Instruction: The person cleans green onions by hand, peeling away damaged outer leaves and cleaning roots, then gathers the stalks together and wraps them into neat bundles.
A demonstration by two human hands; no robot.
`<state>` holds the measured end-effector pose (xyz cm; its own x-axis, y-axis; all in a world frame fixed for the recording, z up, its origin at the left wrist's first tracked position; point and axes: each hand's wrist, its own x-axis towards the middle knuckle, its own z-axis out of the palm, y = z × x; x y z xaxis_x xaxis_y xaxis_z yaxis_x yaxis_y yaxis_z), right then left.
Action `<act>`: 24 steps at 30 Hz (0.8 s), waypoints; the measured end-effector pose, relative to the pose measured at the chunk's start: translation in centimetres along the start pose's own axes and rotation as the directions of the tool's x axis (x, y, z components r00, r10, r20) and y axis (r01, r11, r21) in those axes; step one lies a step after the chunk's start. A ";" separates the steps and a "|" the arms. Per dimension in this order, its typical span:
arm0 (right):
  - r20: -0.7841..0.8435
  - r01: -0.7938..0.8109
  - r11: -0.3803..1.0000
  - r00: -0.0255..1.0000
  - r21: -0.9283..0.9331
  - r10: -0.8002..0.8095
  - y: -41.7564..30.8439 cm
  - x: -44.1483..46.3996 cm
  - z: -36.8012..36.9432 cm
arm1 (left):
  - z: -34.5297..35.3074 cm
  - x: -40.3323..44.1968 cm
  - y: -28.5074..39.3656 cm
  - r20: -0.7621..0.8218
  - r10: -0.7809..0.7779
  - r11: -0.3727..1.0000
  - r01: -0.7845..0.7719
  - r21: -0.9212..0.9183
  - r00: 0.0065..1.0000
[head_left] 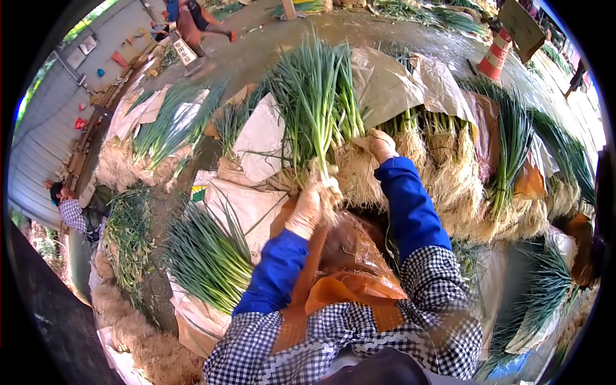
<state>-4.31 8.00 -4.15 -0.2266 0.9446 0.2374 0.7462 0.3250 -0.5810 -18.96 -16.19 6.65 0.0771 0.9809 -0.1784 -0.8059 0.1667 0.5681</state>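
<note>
**Upright in the left hand [310, 202]: one long green-leaved, white-stemmed onion bunch [319, 109]**

Across the upper frame, a wet grey-brown hard floor [256, 61]; up the left edge, a pale grey corrugated wall [38, 147]. Over the right half, a row of green bundles with shaggy straw-coloured roots [452, 183], too crowded to count, partly under at least two flat beige sheets [385, 86].

At centre, the onion bunch, long axis nearly vertical: leaves toward the top edge, roots toward the bottom.

Below, one glossy orange plastic apron [353, 253] over black-and-white checked cloth [321, 337], between two blue fabric sleeves [410, 205]. At lower left, one fan of green stalks [208, 256], slanting, leaves to the upper left, pale stems to the lower right. Two other people: one in a checked shirt [72, 215] at far left, one partly cut off [189, 29] at upper left. At upper right, one orange-and-white cone [495, 56].

Closed around the onion bunch's pale base, the left hand. Right of it and slightly higher, the right hand [382, 144], fingers curled beside a neighbouring upright bundle [360, 174]; gripping or merely touching, impossible to tell.
</note>
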 end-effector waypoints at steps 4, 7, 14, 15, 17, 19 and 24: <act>0.293 -0.227 0.766 0.955 0.601 0.053 -1.0 -0.8 -6.6 | -3.8 0.4 -3.4 -0.004 -0.015 0.999 0.015 0.052 1.000; 0.214 -0.197 0.878 0.970 0.435 0.111 -5.1 -2.2 -10.8 | -3.8 0.2 -4.4 -0.016 0.002 1.000 -0.002 0.002 1.000; 0.108 -0.031 0.982 0.994 0.185 0.011 -7.5 -0.6 -7.4 | 0.4 -0.3 -4.0 -0.262 0.061 0.997 -0.046 0.063 0.963; 0.206 -0.162 0.881 0.976 0.445 0.075 -6.5 -2.1 -7.7 | 0.8 -0.6 -3.9 -0.300 0.028 1.000 -0.029 0.002 0.954; 0.449 -0.273 0.730 0.892 0.626 -0.052 -10.2 -9.7 -14.9 | -2.5 0.2 -5.6 -0.213 -0.114 0.990 0.094 -0.102 0.970; 0.495 -0.432 0.457 0.869 0.777 -0.020 -8.4 -16.4 -12.8 | -4.0 0.6 -8.0 -0.050 -0.300 0.941 0.287 -0.182 0.953; 0.355 -0.358 0.535 0.928 0.765 0.115 -7.0 -20.1 -8.9 | -2.2 -1.8 -10.9 -0.210 -0.067 0.942 0.131 0.309 0.975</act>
<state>0.59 -13.72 2.07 -0.3469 0.9299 -0.1225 0.0022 -0.1298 -0.9915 -11.66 -20.03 -1.00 0.0061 0.9246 -0.3809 -0.5680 0.3167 0.7597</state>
